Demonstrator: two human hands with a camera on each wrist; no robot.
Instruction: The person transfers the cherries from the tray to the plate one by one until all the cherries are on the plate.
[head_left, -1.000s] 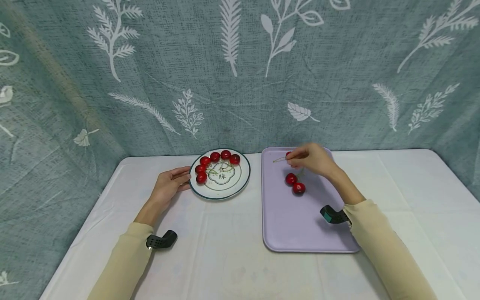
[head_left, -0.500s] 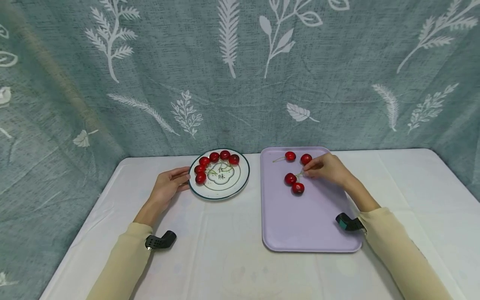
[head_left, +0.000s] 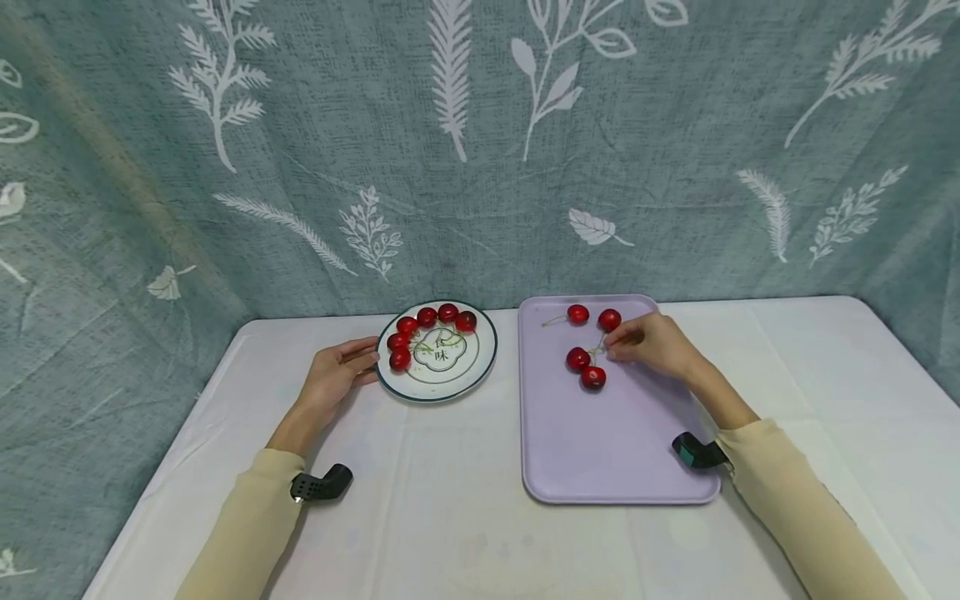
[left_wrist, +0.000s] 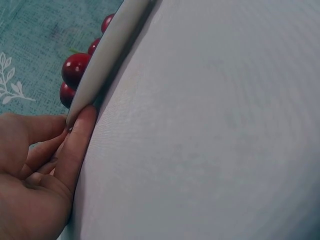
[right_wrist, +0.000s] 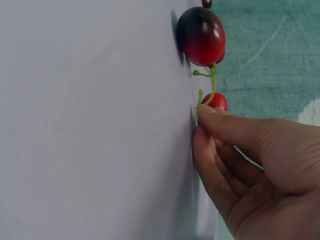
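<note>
My left hand (head_left: 335, 371) pinches the left rim of a white plate (head_left: 471, 367) with a dark blue edge. In the left wrist view its fingers (left_wrist: 80, 145) grip that rim from both sides. Several red cherries (head_left: 400, 359) line the plate's left and far side, stems inward. At the right, my right hand (head_left: 651, 343) pinches a green stem (right_wrist: 212, 85) between thumb and fingertips. That stem runs to a dark red cherry (right_wrist: 201, 36); two cherries lie close together there, the nearer one (head_left: 593, 377) and the farther one (head_left: 577, 359).
A lilac tray (head_left: 615, 450) lies under the right hand. Two more cherries rest at its back, a left one (head_left: 577, 314) with its stem leftward and a right one (head_left: 609, 319) near the fingers. A white cloth (head_left: 450, 483) covers the table; a patterned green curtain (head_left: 480, 233) hangs behind.
My right hand has moved from over the back cherries toward the right and nearer, down to the stems of the front pair. My left hand has stayed at the plate's rim.
</note>
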